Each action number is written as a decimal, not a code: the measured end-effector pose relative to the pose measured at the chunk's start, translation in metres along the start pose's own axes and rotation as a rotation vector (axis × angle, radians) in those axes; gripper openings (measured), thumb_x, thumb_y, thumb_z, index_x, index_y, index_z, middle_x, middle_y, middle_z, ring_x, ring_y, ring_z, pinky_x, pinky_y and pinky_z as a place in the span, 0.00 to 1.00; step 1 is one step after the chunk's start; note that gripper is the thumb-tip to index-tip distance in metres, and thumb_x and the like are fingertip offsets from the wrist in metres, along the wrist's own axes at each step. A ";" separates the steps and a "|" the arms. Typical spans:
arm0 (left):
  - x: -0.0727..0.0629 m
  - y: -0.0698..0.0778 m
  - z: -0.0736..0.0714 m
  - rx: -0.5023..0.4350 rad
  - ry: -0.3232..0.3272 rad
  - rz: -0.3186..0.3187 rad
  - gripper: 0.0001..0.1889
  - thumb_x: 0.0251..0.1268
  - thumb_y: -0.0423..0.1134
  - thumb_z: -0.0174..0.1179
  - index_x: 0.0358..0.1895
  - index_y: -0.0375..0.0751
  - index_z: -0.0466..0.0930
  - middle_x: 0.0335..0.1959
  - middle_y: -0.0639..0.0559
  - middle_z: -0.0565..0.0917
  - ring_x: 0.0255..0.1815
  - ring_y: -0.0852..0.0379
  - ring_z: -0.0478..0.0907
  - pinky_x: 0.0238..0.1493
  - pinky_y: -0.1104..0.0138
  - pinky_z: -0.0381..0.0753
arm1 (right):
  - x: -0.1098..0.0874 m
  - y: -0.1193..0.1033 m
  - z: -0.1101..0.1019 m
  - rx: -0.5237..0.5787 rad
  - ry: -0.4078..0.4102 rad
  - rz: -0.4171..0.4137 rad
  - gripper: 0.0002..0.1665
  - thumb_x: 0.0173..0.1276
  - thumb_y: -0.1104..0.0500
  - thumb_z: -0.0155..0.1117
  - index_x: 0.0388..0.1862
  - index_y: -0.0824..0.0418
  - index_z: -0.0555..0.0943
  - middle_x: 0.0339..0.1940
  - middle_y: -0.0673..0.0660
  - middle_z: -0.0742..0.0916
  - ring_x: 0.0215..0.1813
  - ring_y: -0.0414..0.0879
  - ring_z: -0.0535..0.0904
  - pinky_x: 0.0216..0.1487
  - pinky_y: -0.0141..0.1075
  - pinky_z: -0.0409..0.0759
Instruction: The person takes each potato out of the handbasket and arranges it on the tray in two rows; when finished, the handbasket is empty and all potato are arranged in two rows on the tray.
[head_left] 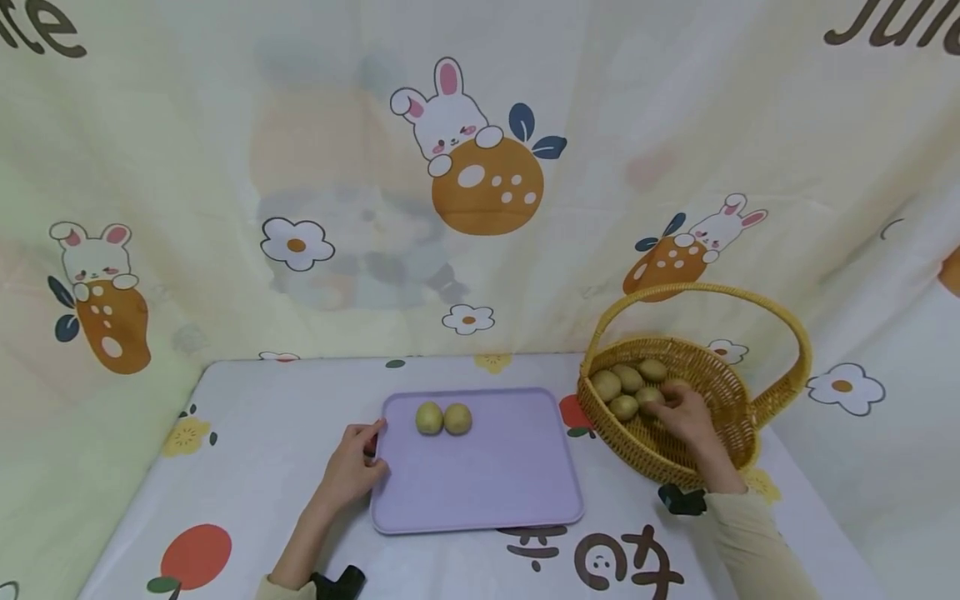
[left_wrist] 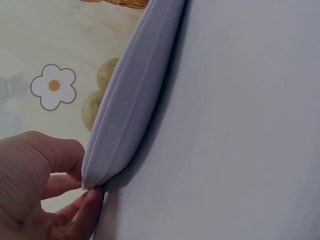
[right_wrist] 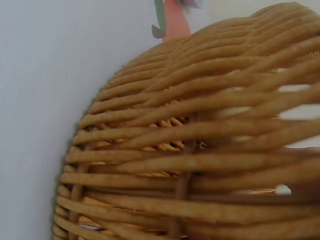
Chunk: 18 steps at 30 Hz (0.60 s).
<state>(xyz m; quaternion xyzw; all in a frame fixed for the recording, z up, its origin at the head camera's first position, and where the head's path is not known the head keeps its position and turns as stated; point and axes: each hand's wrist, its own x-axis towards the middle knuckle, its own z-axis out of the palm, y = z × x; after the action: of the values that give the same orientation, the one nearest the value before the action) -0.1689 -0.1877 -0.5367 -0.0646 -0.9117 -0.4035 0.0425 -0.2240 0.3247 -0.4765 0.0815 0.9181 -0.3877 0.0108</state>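
A lilac tray lies on the table with two small round potatoes side by side near its far edge. My left hand grips the tray's left rim; in the left wrist view, the fingers bend around the tray's corner. At the right stands a wicker basket with several potatoes gathered at its left end. My right hand reaches inside it, thumb and fingers closed on a potato there. The basket's woven side fills the right wrist view and mostly hides that hand.
The basket's tall arched handle rises above and behind my right hand. A printed white cloth covers the table. Behind it hangs a curtain with rabbit and flower pictures.
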 end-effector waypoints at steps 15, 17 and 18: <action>0.000 0.000 0.000 -0.011 0.002 -0.004 0.34 0.46 0.25 0.60 0.65 0.27 0.72 0.48 0.38 0.73 0.34 0.56 0.76 0.38 0.67 0.78 | -0.008 -0.008 -0.004 0.096 -0.031 0.005 0.32 0.72 0.54 0.59 0.64 0.77 0.69 0.55 0.76 0.78 0.44 0.51 0.80 0.37 0.35 0.80; 0.000 0.001 0.000 -0.011 0.002 -0.004 0.34 0.45 0.25 0.60 0.65 0.27 0.72 0.49 0.38 0.73 0.34 0.56 0.76 0.38 0.67 0.78 | -0.010 -0.013 -0.005 0.130 -0.037 0.008 0.33 0.73 0.53 0.58 0.65 0.77 0.68 0.58 0.76 0.76 0.48 0.53 0.80 0.39 0.37 0.83; -0.001 0.000 0.000 -0.009 0.002 -0.003 0.34 0.45 0.25 0.60 0.65 0.27 0.72 0.49 0.38 0.73 0.34 0.56 0.76 0.38 0.67 0.78 | -0.010 -0.015 -0.005 0.142 -0.039 0.006 0.33 0.73 0.53 0.58 0.66 0.77 0.67 0.58 0.77 0.76 0.48 0.54 0.80 0.40 0.38 0.83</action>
<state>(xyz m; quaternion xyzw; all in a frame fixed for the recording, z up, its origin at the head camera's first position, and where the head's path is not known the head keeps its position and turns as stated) -0.1682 -0.1879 -0.5365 -0.0630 -0.9099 -0.4078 0.0427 -0.2159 0.3169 -0.4618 0.0770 0.8877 -0.4533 0.0241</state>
